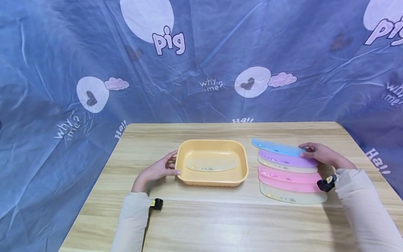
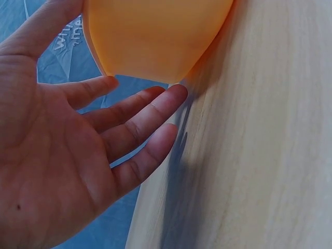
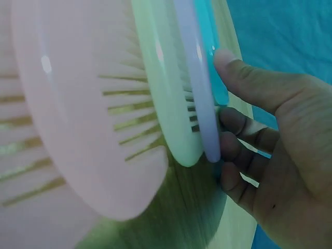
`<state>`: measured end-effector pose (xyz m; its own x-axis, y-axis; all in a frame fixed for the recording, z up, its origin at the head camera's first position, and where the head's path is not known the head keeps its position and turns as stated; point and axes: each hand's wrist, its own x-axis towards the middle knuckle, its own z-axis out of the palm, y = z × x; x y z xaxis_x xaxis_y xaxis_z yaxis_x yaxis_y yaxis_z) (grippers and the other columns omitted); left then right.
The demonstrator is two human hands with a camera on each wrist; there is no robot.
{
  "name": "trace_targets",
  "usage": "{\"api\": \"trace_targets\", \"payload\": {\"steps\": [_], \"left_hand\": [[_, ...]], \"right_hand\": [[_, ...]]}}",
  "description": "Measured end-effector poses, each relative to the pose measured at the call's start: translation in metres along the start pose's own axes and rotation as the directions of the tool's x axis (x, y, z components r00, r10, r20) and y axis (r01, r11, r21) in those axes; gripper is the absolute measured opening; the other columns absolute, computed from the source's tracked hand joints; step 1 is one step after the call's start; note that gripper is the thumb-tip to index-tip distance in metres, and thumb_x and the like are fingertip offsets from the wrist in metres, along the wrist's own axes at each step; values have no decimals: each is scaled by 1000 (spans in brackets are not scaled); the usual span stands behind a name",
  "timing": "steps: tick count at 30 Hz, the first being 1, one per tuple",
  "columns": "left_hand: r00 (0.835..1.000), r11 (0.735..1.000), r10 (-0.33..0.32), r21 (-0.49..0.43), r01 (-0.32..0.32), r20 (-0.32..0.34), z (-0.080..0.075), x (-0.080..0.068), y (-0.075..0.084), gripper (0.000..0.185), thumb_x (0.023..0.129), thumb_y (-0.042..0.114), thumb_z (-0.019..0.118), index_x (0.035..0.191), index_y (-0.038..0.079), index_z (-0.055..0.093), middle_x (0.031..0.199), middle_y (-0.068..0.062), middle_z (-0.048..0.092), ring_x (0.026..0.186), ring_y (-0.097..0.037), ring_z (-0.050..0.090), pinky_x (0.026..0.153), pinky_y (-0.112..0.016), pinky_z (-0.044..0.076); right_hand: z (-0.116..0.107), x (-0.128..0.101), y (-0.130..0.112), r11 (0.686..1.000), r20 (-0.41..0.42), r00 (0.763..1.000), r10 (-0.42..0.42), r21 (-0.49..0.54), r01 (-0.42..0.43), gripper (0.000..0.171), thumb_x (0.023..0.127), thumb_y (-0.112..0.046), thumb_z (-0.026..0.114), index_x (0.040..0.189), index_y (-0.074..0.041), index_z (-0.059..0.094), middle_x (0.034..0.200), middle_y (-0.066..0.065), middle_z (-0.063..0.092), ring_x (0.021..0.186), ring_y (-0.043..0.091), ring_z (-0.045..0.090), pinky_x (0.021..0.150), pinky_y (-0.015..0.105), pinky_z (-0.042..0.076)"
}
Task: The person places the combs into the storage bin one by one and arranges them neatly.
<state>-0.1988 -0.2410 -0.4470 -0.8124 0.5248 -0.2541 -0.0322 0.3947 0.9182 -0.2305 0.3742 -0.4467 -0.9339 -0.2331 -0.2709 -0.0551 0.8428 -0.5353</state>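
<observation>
My left hand (image 1: 158, 170) touches the left end of a yellow plastic tray (image 1: 211, 182), its fingers spread against the side in the left wrist view. A pale cream comb (image 1: 211, 164) lies inside the tray. On the right, my right hand (image 1: 322, 154) pinches the right end of a blue comb (image 1: 278, 147) between thumb and fingers. Just in front of it lies a purple comb (image 1: 292, 160), partly over a pale comb (image 1: 283, 168). Nearer still are two pink combs (image 1: 289, 175) and a pale green comb (image 1: 292, 196), overlapping in a row.
The wooden table (image 1: 201, 220) carries the tray left of the combs. A blue printed cloth (image 1: 201, 63) hangs behind and beside the table. Each wrist wears a small black camera, such as the right camera (image 1: 326, 183).
</observation>
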Motion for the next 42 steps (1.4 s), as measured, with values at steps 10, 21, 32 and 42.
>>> {"api": "trace_targets", "payload": {"steps": [10,21,32,42], "left_hand": [[1000,1000,23,-7,-23,13,0,-2,1,95,86,18,73,156,8,9,151,-25,32,124,-37,54,104,-41,45],[1000,1000,22,-5,-22,16,1,-2,1,94,86,18,73,156,8,9,151,-25,31,124,-38,53,103,-40,46],[1000,1000,22,16,-22,5,1,-2,2,93,86,18,73,155,6,11,147,-26,38,124,-38,53,103,-43,46],[1000,999,9,-43,-8,22,-1,-2,2,94,86,17,73,155,7,10,151,-29,29,127,-41,51,106,-45,45]], "right_hand": [[1,3,3,1000,-3,1000,-11,11,11,48,94,-19,62,124,15,47,100,21,56,85,20,51,68,22,42],[0,3,6,997,25,999,-33,66,31,38,90,-10,66,109,19,49,95,17,57,74,3,46,64,20,43],[2,-4,7,995,-14,1000,-5,99,6,43,91,-11,64,112,15,39,98,19,50,74,3,46,63,20,45],[4,-12,5,988,-105,994,-5,155,21,48,91,-10,64,120,15,36,103,23,47,76,0,47,63,19,46]]}}
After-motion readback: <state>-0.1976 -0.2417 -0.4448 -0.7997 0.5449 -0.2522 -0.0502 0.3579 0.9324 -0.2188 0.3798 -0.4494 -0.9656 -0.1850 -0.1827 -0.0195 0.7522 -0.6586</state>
